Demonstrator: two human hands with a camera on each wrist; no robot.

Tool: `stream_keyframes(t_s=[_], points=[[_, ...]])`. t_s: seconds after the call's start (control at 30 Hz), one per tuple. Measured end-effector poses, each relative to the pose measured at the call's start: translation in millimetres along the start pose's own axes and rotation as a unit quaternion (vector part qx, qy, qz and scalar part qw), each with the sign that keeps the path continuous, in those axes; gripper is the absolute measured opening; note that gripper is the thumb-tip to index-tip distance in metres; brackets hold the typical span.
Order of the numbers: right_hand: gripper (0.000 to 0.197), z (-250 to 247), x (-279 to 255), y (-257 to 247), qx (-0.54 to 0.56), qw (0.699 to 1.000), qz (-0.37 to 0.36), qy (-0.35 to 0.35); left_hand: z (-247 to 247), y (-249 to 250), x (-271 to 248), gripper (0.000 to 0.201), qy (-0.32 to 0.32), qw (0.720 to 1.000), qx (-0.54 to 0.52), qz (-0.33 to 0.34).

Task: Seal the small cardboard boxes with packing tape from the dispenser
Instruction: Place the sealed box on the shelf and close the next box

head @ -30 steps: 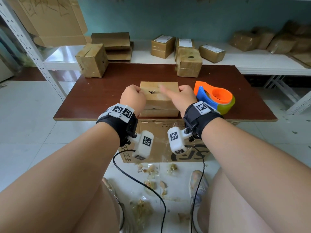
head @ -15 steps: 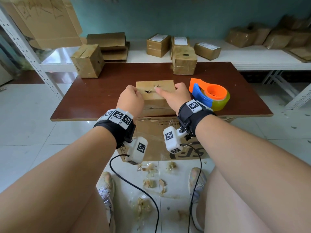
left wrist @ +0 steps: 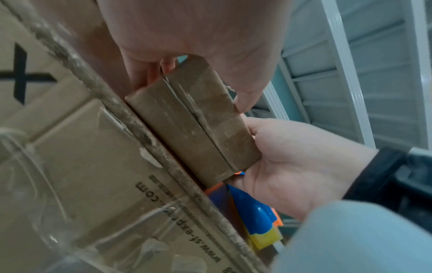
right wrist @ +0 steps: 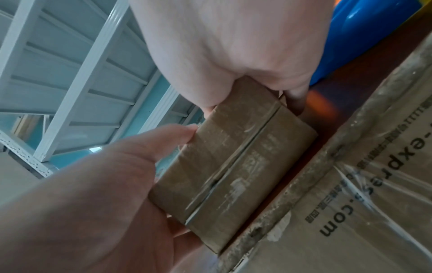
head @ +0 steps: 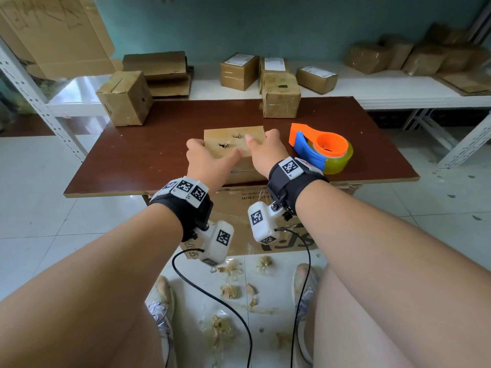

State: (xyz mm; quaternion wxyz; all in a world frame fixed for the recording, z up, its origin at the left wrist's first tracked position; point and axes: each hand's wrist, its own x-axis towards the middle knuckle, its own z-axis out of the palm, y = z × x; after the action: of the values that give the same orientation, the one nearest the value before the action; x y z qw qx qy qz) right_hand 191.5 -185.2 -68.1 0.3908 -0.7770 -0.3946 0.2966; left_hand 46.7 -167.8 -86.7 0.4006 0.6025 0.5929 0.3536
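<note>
While the small box (head: 233,144) sits near the counter's (head: 148,155) front edge, I see my left hand (head: 204,160) and right hand (head: 261,152) clamped on its sides; dispenser (head: 321,150) just right.

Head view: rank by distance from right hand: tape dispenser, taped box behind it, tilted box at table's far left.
From the right hand:
1. tape dispenser, just right of it.
2. taped box, at the table's far edge.
3. tilted box, far-left corner.
</note>
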Motion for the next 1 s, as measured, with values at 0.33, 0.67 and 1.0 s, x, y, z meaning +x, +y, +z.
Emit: stream_keyframes(t_s=[0.33,0.67,1.0], points=[[0.058,-1.2,-3.8,0.0,-0.054,0.998,-0.017,-0.005,0.1,3.0,14.8,0.066,0.019,0.998,-0.02,-0.048],[0.065,-2.6,-3.3,-4.9,-0.132,0.99,-0.042,-0.021,-14.1,-5.5,26.3,0.038,0.041,0.998,-0.002,-0.042],[0.082,-1.3,-10.1,-5.2,-0.159,0.978,-0.093,-0.095,-29.0,-9.6,21.4,0.062,0.015,0.997,0.074,-0.007]])
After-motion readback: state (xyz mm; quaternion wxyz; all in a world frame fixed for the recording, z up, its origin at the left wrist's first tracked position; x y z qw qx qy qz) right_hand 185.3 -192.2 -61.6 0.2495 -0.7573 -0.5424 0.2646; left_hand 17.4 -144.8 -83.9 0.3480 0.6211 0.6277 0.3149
